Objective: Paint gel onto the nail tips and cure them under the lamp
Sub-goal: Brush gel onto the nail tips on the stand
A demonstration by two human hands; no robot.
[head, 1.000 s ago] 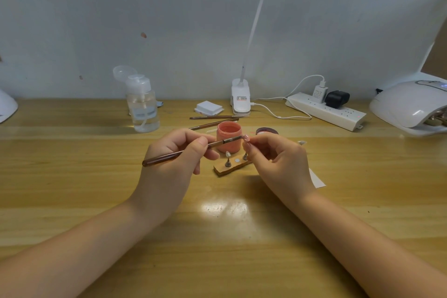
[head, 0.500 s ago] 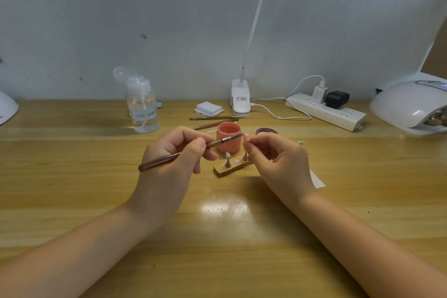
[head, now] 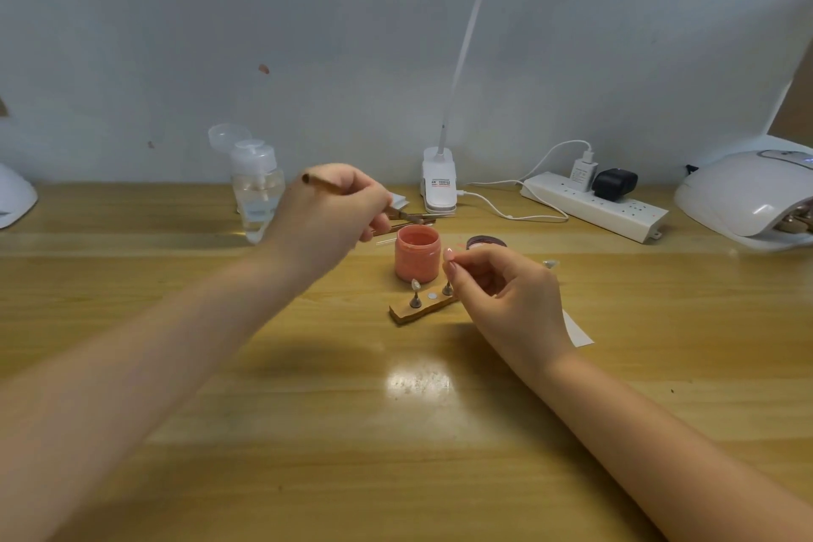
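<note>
My left hand (head: 331,218) grips a brown brush (head: 321,184), its bristle end pointing down toward the open coral gel jar (head: 417,253). My right hand (head: 499,284) pinches a pale nail tip (head: 449,254) just right of the jar. Below the jar lies a small wooden holder (head: 420,309) with two nail tips standing on pegs, one at the left (head: 415,287) and one beside my right fingers. A white curing lamp (head: 748,194) sits at the far right edge of the table.
A clear pump bottle (head: 256,185) stands at the back left. A clip lamp base (head: 439,183), a power strip (head: 594,205) with chargers and a dark jar lid (head: 485,242) sit behind the jar. More brushes lie behind my left hand. A paper slip (head: 576,330) lies under my right wrist.
My left hand has lifted away from the nail tip and swung the brush up and back over the gel jar. My right hand stays put with the tip.
</note>
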